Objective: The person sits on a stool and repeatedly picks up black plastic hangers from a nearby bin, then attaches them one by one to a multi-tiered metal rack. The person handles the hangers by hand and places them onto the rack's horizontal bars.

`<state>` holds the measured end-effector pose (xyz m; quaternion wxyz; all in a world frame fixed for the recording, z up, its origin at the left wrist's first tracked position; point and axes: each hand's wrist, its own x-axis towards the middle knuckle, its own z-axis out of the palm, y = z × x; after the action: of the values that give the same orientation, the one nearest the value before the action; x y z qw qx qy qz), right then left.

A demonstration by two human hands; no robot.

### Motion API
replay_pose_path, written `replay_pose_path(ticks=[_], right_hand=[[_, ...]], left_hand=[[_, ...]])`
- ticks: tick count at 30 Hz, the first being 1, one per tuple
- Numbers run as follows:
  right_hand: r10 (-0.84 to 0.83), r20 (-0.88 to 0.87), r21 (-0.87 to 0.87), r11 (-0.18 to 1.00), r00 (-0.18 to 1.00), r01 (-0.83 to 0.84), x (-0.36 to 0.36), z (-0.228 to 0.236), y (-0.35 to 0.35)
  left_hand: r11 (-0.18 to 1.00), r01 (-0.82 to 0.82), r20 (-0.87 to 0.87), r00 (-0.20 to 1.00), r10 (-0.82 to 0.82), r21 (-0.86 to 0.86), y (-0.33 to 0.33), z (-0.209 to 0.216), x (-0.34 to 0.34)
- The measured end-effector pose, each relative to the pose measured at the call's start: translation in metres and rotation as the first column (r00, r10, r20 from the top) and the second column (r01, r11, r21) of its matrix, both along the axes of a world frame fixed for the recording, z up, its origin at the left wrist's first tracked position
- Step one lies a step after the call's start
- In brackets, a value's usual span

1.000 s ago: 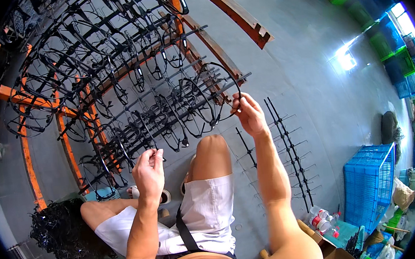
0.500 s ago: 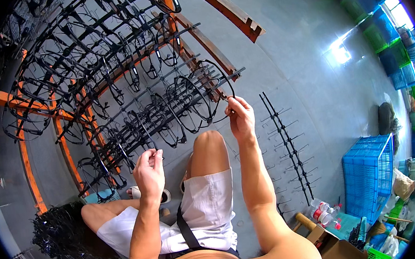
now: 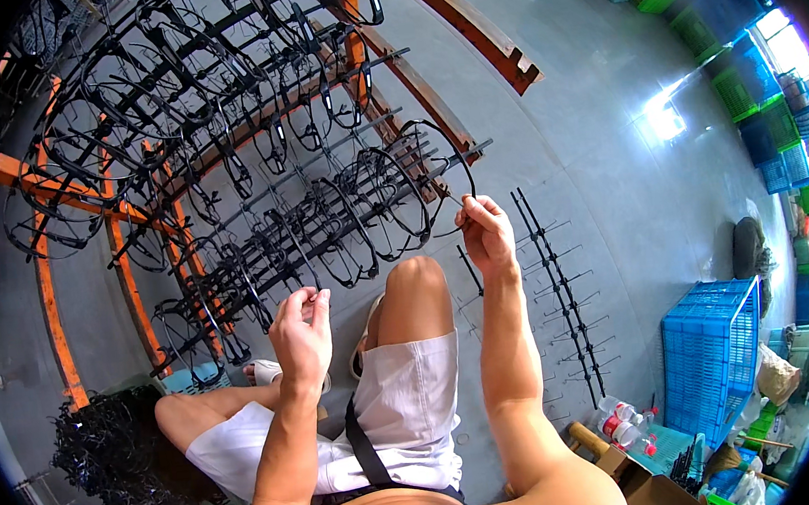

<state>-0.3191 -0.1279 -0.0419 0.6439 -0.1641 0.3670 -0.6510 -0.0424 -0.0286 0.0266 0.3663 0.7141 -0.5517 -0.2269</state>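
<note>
My right hand (image 3: 488, 235) has thumb and fingers pinched on the lower end of a thin black curved strip (image 3: 471, 170), which arches up toward the hanging rows. My left hand (image 3: 302, 338) is closed in a pinch below the same rows, and what sits between its fingertips, if anything, is too small to make out. In front of both hands, several black looped frames (image 3: 356, 272) hang from dark hooked bars (image 3: 279, 267). These bars are on an orange rack (image 3: 51, 306).
Hooked black rods (image 3: 559, 286) lie on the grey floor to the right. Beyond them stands a blue crate (image 3: 707, 360), with plastic bottles (image 3: 625, 421) nearby. A heap of black pieces (image 3: 108, 461) is by my left knee. Stacked blue and green crates line the far right.
Both hands have shifted slightly right in the picture, along with the rack and its hanging frames. The right hand keeps its pinch on the curved strip.
</note>
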Motion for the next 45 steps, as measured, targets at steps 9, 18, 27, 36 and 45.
replay_pose_path(ticks=[9, 18, 27, 36, 45], right_hand=[[0.053, -0.100, -0.067, 0.996, 0.994, -0.060, 0.002, 0.012, -0.001], [-0.320, -0.759, -0.095, 0.916, -0.567, -0.390, -0.043, 0.018, -0.061], [-0.561, -0.666, -0.288, 0.802, -0.492, -0.524, -0.035, 0.040, -0.081], [-0.816, -0.571, -0.817, 0.575, 0.095, 0.032, -0.192, 0.194, -0.031], [-0.788, -0.068, -0.931, 0.270, -0.613, -0.245, -0.192, 0.544, -0.032]], left_hand=[[1.000, 0.013, -0.009, 1.000, -0.013, -0.021, -0.001, -0.006, 0.005], [0.867, -0.364, 0.012, 0.920, 0.391, -0.341, 0.114, 0.003, 0.149], [0.983, -0.159, 0.764, 0.645, 0.036, 0.088, 0.104, -0.060, 0.306], [0.705, 0.219, 0.736, 0.273, 0.619, -0.674, 0.191, 0.244, 0.289], [0.539, 0.381, 0.512, -0.179, 0.840, -0.751, 0.062, 0.685, 0.288]])
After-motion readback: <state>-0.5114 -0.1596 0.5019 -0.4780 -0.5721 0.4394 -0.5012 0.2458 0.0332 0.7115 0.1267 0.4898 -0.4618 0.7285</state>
